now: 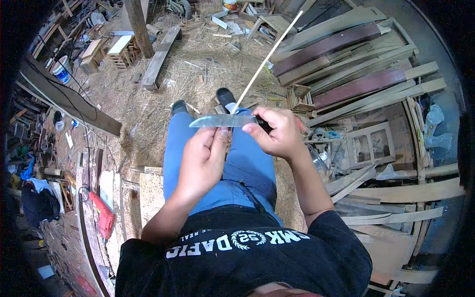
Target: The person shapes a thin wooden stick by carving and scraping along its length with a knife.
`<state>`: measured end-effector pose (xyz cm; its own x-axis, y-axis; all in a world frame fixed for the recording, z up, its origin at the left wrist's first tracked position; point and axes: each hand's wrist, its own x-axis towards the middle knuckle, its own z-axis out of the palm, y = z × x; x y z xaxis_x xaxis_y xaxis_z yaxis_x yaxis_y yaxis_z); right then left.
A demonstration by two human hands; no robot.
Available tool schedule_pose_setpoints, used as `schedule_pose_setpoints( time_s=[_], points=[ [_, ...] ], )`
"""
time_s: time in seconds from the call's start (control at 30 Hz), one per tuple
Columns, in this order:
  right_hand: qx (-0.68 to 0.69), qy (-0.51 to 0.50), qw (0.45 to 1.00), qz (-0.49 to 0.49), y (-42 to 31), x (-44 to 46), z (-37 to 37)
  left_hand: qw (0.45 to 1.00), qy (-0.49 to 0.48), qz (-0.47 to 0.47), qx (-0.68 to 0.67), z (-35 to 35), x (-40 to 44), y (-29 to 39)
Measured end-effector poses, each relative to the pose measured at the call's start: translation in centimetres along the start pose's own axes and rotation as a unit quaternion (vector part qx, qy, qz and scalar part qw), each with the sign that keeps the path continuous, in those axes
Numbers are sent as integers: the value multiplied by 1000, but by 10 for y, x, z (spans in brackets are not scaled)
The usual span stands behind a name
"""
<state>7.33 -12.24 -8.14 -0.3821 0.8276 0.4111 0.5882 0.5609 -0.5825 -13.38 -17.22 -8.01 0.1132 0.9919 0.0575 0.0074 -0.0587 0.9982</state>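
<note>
My right hand [279, 132] is wrapped round the dark handle of a knife [220, 121]. Its broad metal blade lies flat across in front of me, tip to the left. A long, thin, pale wooden stick [269, 58] slants up and away to the right from behind the blade. My left hand [204, 156] is closed just below the blade, thumb and fingers pinched on the near end of the stick. The blade covers part of the stick and my left fingertips, so exact contact there is hidden.
A red power drill [102, 216] lies on boards at my left. Planks [361, 94] and a wooden frame [371, 144] are stacked on the right. Ahead, a long beam [162, 57] rests on the straw-strewn floor, near a post [139, 29] and a white bucket [62, 69].
</note>
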Motion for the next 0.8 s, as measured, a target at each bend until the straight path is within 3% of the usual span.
schedule_pose_setpoints(
  time_s=[0.2, 0.27, 0.43, 0.63, 0.77, 0.8],
  points=[
    [-21, 17, 999, -32, -4, 2, 5, 997, 51, 50, 39, 4, -6, -4],
    [-21, 45, 994, -94, -1, 5, 5, 995, 57, 60, 61, 3, -8, -2],
    [-32, 38, 993, -104, -5, 7, 10, 985, 50, 94, 134, 6, -11, -8],
    [-27, 49, 991, -123, -8, 16, 2, 980, 56, 160, 105, 2, -5, -8],
    [-47, 27, 993, -108, 7, 20, 1, 983, 48, 135, 115, -2, -4, -8],
    [-67, 38, 993, -85, 18, 22, 2, 992, 49, 84, 78, -4, -6, -2]
  ],
)
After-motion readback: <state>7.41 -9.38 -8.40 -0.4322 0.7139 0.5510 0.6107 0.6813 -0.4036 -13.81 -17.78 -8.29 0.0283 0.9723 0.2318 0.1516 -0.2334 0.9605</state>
